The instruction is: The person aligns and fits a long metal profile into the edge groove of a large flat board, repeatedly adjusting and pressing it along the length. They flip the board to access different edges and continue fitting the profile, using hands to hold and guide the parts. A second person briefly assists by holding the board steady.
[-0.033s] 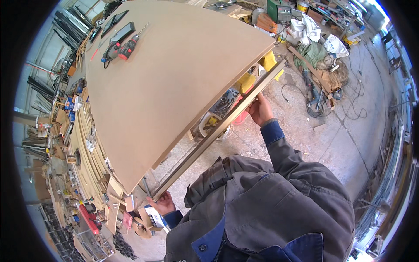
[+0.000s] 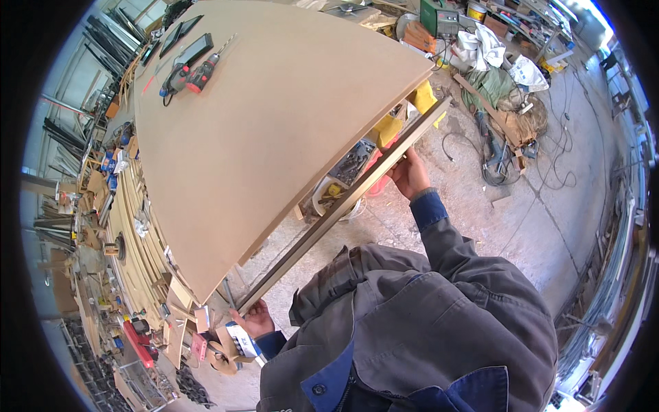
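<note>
We are holding a long, narrow strip (image 2: 343,206) with both hands, just beside the near edge of a big brown board (image 2: 274,123). Our left hand (image 2: 252,319) is gripping the lower end of the strip, fingers curled around it. Just below and left of this hand, some small boxes and wood scraps (image 2: 213,336) are lying. Far above it, on the board, a red drill (image 2: 201,74) is resting beside a dark flat case (image 2: 192,49). Our right hand (image 2: 410,172) is closing around the strip near its upper end. Left of this hand, under the board, a tray of dark metal parts (image 2: 351,163) is showing. To the right of it, cables and a green cloth (image 2: 491,86) are lying on the concrete floor (image 2: 535,206).
</note>
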A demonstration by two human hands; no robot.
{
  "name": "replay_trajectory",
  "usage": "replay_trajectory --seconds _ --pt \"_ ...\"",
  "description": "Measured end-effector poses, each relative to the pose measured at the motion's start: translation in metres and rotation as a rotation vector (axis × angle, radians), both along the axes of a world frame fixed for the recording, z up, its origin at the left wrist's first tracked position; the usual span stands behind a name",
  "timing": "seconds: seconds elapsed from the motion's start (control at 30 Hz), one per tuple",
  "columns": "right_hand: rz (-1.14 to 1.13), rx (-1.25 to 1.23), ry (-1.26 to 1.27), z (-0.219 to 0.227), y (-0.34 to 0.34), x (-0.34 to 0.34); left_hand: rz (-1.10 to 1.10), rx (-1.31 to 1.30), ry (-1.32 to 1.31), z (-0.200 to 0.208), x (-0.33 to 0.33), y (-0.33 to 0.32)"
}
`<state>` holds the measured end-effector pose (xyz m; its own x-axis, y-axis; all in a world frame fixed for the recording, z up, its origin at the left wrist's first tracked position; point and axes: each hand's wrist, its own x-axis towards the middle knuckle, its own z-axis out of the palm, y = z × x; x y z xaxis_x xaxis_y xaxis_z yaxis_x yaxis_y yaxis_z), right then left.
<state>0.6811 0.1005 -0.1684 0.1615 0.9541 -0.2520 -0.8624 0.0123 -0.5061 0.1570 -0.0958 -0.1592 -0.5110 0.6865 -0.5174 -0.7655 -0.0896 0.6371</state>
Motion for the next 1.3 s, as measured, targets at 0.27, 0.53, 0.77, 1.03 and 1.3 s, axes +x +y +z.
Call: replay_trajectory --seconds 0.27,0.53,0.77,1.03,1.3 --pt "0.000 0.184 -0.036 0.039 -0.004 0.019 -0.113 -0.149 -0.126 -0.034 0.017 0.002" --pt "-0.210 0.317 -0.361 0.174 -0.027 -0.003 -1.068 -0.520 0.625 -0.062 0.054 0.018" --pt "0.204 0.670 -1.334 0.201 -0.048 -0.114 -1.101 0.380 0.597 0.125 0.175 0.061" --pt "0.537 0.779 -1.384 0.170 -0.056 -0.141 -1.012 0.318 0.539 0.089 0.201 0.066" --pt "0.594 0.514 -1.101 0.145 -0.051 -0.127 -1.094 0.168 0.649 0.070 0.190 0.067"
